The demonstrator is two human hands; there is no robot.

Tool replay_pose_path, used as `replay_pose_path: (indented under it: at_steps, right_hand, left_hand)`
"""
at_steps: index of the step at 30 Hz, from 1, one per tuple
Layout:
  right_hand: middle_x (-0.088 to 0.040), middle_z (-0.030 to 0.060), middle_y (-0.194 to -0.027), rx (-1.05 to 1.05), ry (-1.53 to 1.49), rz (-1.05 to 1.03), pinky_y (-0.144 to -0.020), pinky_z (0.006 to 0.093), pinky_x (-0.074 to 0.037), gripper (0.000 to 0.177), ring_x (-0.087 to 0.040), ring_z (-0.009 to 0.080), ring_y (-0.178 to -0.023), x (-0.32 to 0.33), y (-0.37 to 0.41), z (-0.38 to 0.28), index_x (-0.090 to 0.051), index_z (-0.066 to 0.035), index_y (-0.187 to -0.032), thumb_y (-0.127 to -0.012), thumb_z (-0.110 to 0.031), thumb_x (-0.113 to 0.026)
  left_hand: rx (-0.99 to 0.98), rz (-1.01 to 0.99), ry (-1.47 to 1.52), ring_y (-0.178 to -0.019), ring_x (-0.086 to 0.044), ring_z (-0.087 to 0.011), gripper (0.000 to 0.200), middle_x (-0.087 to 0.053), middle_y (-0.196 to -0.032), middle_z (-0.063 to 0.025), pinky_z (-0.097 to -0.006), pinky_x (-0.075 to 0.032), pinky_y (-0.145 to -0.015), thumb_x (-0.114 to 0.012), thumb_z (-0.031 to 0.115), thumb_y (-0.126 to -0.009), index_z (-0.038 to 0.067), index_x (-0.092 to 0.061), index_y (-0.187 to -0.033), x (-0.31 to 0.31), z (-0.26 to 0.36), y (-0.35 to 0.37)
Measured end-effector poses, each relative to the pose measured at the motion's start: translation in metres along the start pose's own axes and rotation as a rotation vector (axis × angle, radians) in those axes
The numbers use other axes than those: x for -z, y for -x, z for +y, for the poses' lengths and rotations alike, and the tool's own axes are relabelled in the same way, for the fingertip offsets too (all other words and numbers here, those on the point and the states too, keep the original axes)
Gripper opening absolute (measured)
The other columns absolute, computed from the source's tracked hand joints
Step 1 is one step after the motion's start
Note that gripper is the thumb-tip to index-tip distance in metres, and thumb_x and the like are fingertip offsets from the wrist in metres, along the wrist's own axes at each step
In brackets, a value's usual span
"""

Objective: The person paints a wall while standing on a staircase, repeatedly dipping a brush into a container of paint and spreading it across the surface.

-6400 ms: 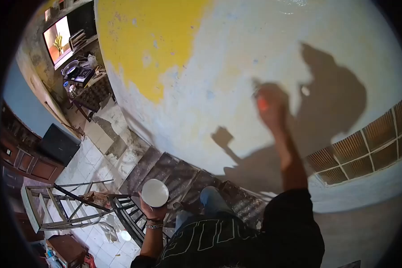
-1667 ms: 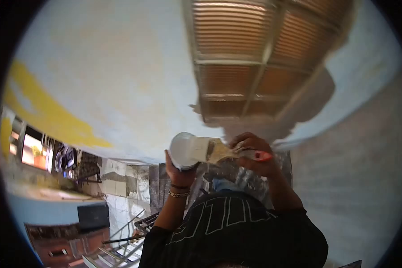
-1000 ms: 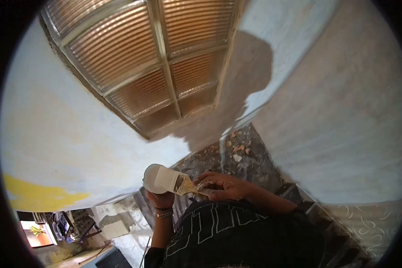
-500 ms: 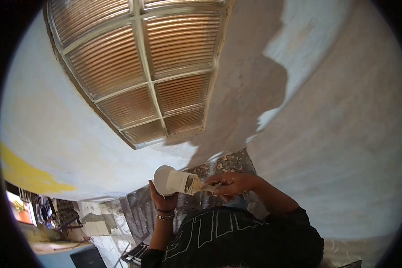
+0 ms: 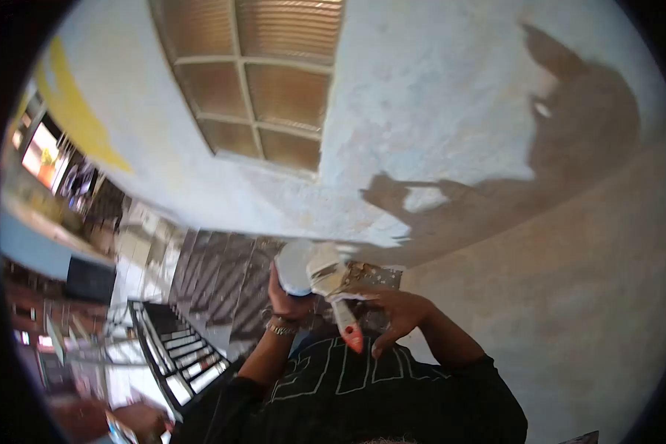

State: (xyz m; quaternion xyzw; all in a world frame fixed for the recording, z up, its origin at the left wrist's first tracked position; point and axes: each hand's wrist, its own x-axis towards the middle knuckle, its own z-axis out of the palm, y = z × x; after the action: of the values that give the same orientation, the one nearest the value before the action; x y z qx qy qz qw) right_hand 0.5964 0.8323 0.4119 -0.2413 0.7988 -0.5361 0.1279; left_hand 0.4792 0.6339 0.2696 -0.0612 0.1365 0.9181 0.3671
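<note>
My left hand (image 5: 287, 302) is closed round a white tub (image 5: 294, 268) from its left side and below. A wide paintbrush (image 5: 328, 268) with pale, paint-covered bristles lies against the tub's right side. Its red-tipped handle slants down toward my shirt. My right hand (image 5: 398, 309) has its fingers at the neck of the brush, while its thumb stands apart from the handle. Some fingers are hidden behind the brush, and the picture is blurred there. A bracelet (image 5: 281, 325) sits on my left wrist.
Ahead is a patchy whitish wall (image 5: 422, 111) with a ribbed glass window (image 5: 285, 92). A corner and another wall (image 5: 540, 318) stand to my right. Dark sheeting (image 5: 218, 277) covers the floor; a black metal rack (image 5: 177, 348) stands left. A blurred person's hand (image 5: 144, 420) shows at lower left.
My view has turned, so window and room shifted. The brush has swung from lying sideways across the tub to handle-down, and my right thumb has moved off the handle.
</note>
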Motion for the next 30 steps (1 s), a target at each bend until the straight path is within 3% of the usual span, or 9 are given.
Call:
replay_pose_path:
  at_steps: [5, 10, 12, 14, 17, 21, 22, 25, 30]
  right_hand:
    - [-0.043, 0.0232, -0.140, -0.006, -0.063, 0.021, -0.112, 0.0433, -0.030, 0.102, -0.042, 0.0366, -0.132, 0.005, 0.031, -0.013, -0.036, 0.002, -0.143, -0.065, -0.037, -0.089]
    - [-0.057, 0.0140, -0.113, -0.045, -0.199, 0.148, -0.089, 0.0379, -0.047, 0.071, -0.059, 0.0298, -0.103, -0.003, 0.042, -0.020, -0.052, -0.004, -0.127, -0.069, -0.025, -0.087]
    - [-0.060, 0.0118, -0.104, -0.076, -0.071, 0.273, -0.083, 0.0362, -0.048, 0.059, -0.061, 0.0271, -0.096, -0.006, 0.045, -0.014, -0.056, -0.003, -0.118, -0.071, -0.023, -0.086]
    - [-0.061, 0.0017, -0.085, -0.024, -0.009, 0.487, -0.065, 0.0269, -0.045, 0.035, -0.057, 0.0111, -0.075, -0.011, 0.044, -0.002, -0.059, -0.004, -0.097, -0.074, -0.012, -0.084]
    - [-0.060, 0.0000, -0.081, -0.254, -0.131, 0.743, -0.061, 0.0259, -0.044, 0.020, -0.054, 0.0087, -0.068, -0.022, 0.052, 0.010, -0.060, -0.004, -0.092, -0.081, -0.012, -0.075]
    - [-0.060, 0.0033, -0.081, -0.255, -0.223, 0.732, -0.057, 0.0243, -0.044, 0.023, -0.051, 0.0067, -0.063, -0.013, 0.060, 0.005, -0.058, -0.001, -0.106, -0.088, -0.013, -0.065]
    - [-0.066, 0.0050, -0.085, -0.237, -0.210, 0.766, -0.067, 0.0256, -0.048, 0.029, -0.060, 0.0101, -0.074, -0.015, 0.058, 0.000, -0.059, -0.002, -0.112, -0.089, -0.018, -0.067]
    - [-0.065, 0.0041, -0.083, -0.388, -0.233, 0.663, -0.064, 0.0236, -0.047, 0.029, -0.058, 0.0081, -0.068, -0.012, 0.069, 0.006, -0.059, 0.000, -0.111, -0.089, -0.017, -0.067]
    - [-0.062, 0.0020, -0.075, -0.310, -0.154, 0.720, -0.061, 0.0230, -0.046, 0.024, -0.056, 0.0071, -0.065, 0.009, 0.081, -0.001, -0.062, 0.000, -0.108, -0.087, -0.011, -0.066]
  left_hand:
    - [0.012, 0.087, 0.061, -0.126, -0.051, -0.0317, 0.065, -0.056, -0.136, -0.0113, -0.0495, -0.036, -0.109, -0.039, 0.058, -0.097, 0.008, -0.049, -0.138, -0.010, -0.037, 0.007]
    - [-0.003, 0.070, -0.020, -0.120, -0.056, -0.0311, 0.066, -0.059, -0.130, -0.0133, -0.0482, -0.042, -0.104, -0.040, 0.058, -0.096, 0.006, -0.051, -0.136, -0.007, -0.059, 0.002]
    - [-0.017, 0.089, -0.041, -0.119, -0.057, -0.0309, 0.067, -0.060, -0.130, -0.0129, -0.0477, -0.042, -0.104, -0.040, 0.059, -0.096, 0.006, -0.051, -0.135, -0.015, -0.057, 0.007]
    - [0.001, 0.054, -0.005, -0.119, -0.057, -0.0303, 0.068, -0.060, -0.129, -0.0124, -0.0465, -0.043, -0.103, -0.041, 0.060, -0.095, 0.006, -0.051, -0.135, -0.012, -0.056, 0.007]
    - [0.030, 0.076, 0.029, -0.119, -0.057, -0.0295, 0.069, -0.060, -0.129, -0.0119, -0.0452, -0.044, -0.102, -0.041, 0.061, -0.095, 0.006, -0.051, -0.135, -0.006, -0.052, 0.016]
    - [-0.018, 0.107, -0.005, -0.117, -0.058, -0.0284, 0.069, -0.062, -0.125, -0.0109, -0.0446, -0.044, -0.101, -0.041, 0.061, -0.095, 0.006, -0.054, -0.132, -0.002, -0.055, 0.026]
    - [-0.025, 0.133, 0.003, -0.117, -0.058, -0.0282, 0.068, -0.062, -0.124, -0.0105, -0.0449, -0.045, -0.100, -0.041, 0.062, -0.095, 0.006, -0.055, -0.131, -0.003, -0.057, 0.027]
    - [-0.027, 0.175, -0.009, -0.116, -0.059, -0.0278, 0.067, -0.062, -0.124, -0.0101, -0.0449, -0.047, -0.097, -0.042, 0.062, -0.094, 0.007, -0.055, -0.131, 0.012, -0.061, 0.029]
    - [-0.025, 0.209, 0.013, -0.113, -0.059, -0.0273, 0.063, -0.062, -0.124, -0.0071, -0.0457, -0.046, -0.095, -0.044, 0.063, -0.092, 0.014, -0.055, -0.130, 0.022, -0.063, 0.037]
